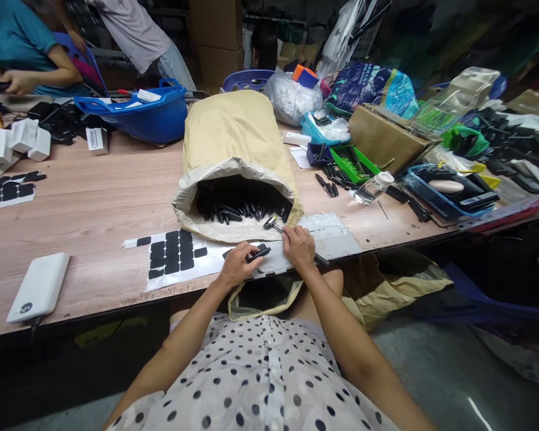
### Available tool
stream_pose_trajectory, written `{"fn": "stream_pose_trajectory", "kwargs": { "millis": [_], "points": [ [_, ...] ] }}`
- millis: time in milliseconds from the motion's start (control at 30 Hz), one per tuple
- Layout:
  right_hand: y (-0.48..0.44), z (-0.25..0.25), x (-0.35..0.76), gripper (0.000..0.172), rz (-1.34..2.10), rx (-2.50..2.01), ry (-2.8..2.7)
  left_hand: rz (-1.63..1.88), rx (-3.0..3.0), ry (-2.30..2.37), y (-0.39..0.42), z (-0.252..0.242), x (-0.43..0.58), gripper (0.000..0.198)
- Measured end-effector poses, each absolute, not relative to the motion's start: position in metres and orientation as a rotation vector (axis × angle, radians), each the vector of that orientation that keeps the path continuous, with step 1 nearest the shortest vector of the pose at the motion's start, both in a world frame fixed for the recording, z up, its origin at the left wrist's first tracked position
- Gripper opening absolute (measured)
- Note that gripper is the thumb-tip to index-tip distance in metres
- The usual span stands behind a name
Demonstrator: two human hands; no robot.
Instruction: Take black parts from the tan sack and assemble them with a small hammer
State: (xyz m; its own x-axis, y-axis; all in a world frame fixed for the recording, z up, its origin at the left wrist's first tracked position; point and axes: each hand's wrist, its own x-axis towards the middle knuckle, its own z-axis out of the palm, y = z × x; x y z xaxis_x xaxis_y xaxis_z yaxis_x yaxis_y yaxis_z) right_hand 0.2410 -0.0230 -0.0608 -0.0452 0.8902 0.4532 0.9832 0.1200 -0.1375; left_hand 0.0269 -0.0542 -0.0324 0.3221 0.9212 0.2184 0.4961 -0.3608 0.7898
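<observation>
My left hand is closed on a small black pen-shaped piece, held low over the table's front edge. Beside it, my right hand grips a small hammer; the metal head points away from me and the dark handle end shows below the palm. Under both hands lies a grey-white board. Just beyond them a large tan sack lies on its side, mouth toward me, with many similar black pieces inside. A second sack hangs open below the table edge, at my lap.
Left of my hands is a sheet of black stickers, then a white power bank. A blue basin stands behind. To the right are a green tray, a clear bottle and a blue bin. Two people are across the table.
</observation>
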Motion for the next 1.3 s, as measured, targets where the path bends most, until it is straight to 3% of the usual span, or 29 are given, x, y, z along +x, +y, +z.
{"fn": "stream_pose_trajectory", "kwargs": {
  "millis": [167, 333, 467, 700, 833, 1033, 1300],
  "points": [
    [-0.023, -0.061, 0.241, 0.025, -0.298, -1.827, -1.982, 0.468, 1.94, 1.027, -0.101, -0.015, 0.042, 0.02],
    [-0.023, -0.06, 0.239, 0.025, -0.286, -1.824, -1.965, -0.197, 2.013, 1.29, -0.123, -0.021, 0.055, 0.023],
    [-0.022, -0.061, 0.238, 0.026, -0.278, -1.833, -1.952, -0.404, 1.967, 1.404, -0.122, -0.034, 0.057, 0.03],
    [-0.021, -0.061, 0.237, 0.026, -0.256, -1.85, -1.942, -0.264, 1.942, 1.378, -0.118, -0.055, 0.051, 0.044],
    [-0.022, -0.061, 0.238, 0.027, -0.25, -1.838, -1.941, -0.082, 2.006, 1.216, -0.119, -0.052, 0.05, 0.031],
    [-0.023, -0.06, 0.238, 0.026, -0.241, -1.835, -1.944, 0.257, 1.903, 1.015, -0.084, -0.01, 0.046, 0.022],
    [-0.023, -0.059, 0.236, 0.025, -0.244, -1.846, -1.952, 0.757, 2.131, 1.888, 0.024, -0.003, -0.001, 0.028]
  ]
}}
